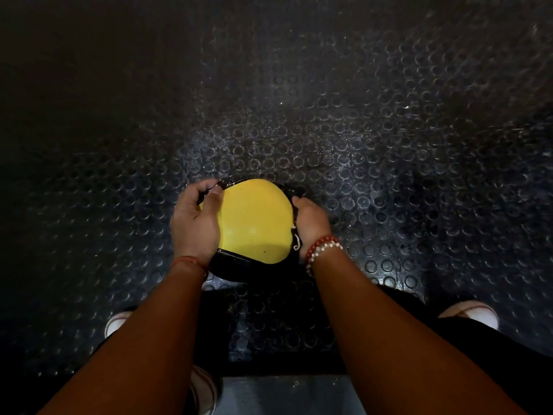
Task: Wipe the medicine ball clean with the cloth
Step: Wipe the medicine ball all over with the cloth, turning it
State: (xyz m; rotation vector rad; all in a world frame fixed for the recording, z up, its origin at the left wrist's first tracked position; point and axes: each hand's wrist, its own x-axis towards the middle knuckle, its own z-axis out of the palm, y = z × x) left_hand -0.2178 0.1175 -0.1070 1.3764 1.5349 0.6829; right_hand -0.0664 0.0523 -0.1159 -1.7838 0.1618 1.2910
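I see medicine ball (pixel 254 223) at centre frame, yellow face up, held above studded rubber floor (pixel 389 130). Left hand (pixel 194 220) grips left side, fingers curled over black rim. Right hand (pixel 311 223) against right side, fingers hidden, grip unclear. Cloth not made out; maybe dark fold by right thumb. Yellow panel looks clean. Black panels, underside unjudgeable. My guess: wiping unfinished.

Black rubber floor (pixel 389 130), raised round studs all over, whitish scuffs and dust, glossy patches near lower right
White shoe (pixel 115 323) at left edge of dark trouser leg; second white shoe (pixel 472 314) at right
Pale shoe-like shape (pixel 205 390) low centre-left, partly hidden
Smooth dark panel (pixel 287 396) bottom centre
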